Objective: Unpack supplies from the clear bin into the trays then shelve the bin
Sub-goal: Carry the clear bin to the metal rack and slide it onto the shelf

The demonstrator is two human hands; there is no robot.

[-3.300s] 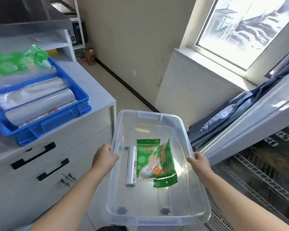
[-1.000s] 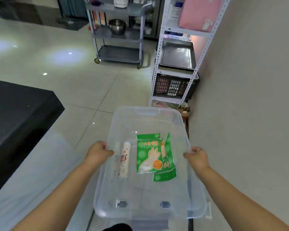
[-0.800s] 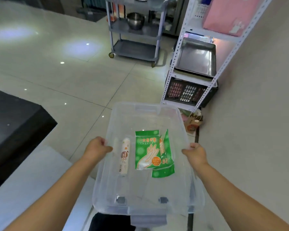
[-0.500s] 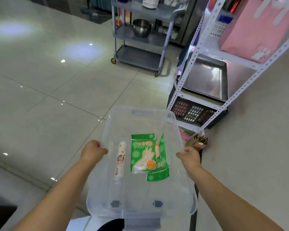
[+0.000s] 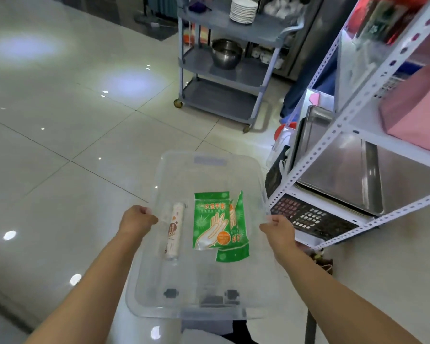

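Both hands are gripping the clear bin (image 5: 184,312) and holding it up over the tiled floor (image 5: 60,145). The left hand (image 5: 137,219) is curling over the bin's left rim. The right hand (image 5: 278,230) is clamping the right rim, fingers wrapped over the edge.

Inside, a white roll (image 5: 174,232) is lying lengthwise on the bottom at the left, close to the left hand. A green glove packet (image 5: 212,219) is lying in the middle, overlapping a second green packet (image 5: 233,254) that is poking out at its right and near edges.

To the right, a white metal shelf rack (image 5: 333,130) is standing just beside the bin. It is carrying a steel tray (image 5: 345,165) on a lower shelf, with a black crate (image 5: 308,217) sitting beneath and a pink package (image 5: 417,108) on the shelf above.

Farther off, a grey cart (image 5: 224,95) is standing on the floor. It is holding a steel bowl (image 5: 226,53) on its middle shelf and a stack of white plates (image 5: 243,9) on top.
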